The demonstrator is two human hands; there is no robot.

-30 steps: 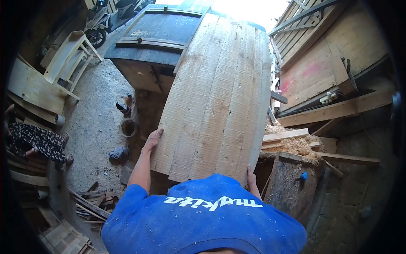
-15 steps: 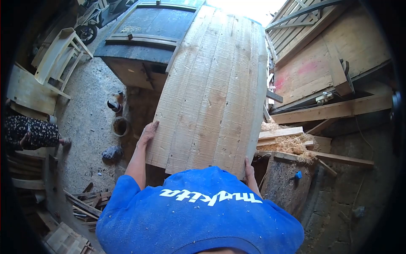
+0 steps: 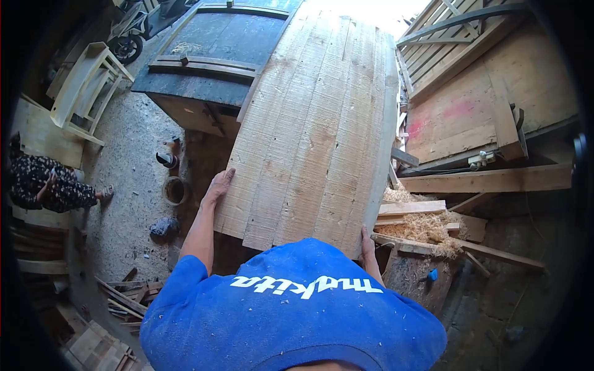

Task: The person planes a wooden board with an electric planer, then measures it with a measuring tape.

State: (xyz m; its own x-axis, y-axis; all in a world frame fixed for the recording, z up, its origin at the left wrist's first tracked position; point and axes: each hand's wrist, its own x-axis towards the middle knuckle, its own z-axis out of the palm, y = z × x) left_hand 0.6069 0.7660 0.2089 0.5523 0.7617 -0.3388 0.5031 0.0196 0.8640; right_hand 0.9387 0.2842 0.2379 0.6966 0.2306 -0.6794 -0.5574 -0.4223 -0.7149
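A long wooden panel [image 3: 303,136] of several rough-sawn planks stretches away in front of me, its near end close to my chest. My left hand [image 3: 219,184] is closed on its left edge, near the bottom corner. On the opposite side, my right hand [image 3: 368,246] grips the right edge, a little closer to my body; its fingers pass partly out of sight at the edge. The near edge is uneven, with the leftmost plank ending a bit short, and my blue shirt [image 3: 291,309] overlaps part of it.
A dark workbench [image 3: 216,37] stands along the panel's left side. To the right are wood shavings [image 3: 414,226] with offcuts, and a long beam [image 3: 489,179]. At left, a person in a dark patterned garment [image 3: 46,182] is near a pale wooden bench frame [image 3: 83,86]. A dark bundle [image 3: 164,227] lies on the floor.
The panel's far end has swung slightly right in view, with both hands still on its edges. The person at left has shifted a little to the right.
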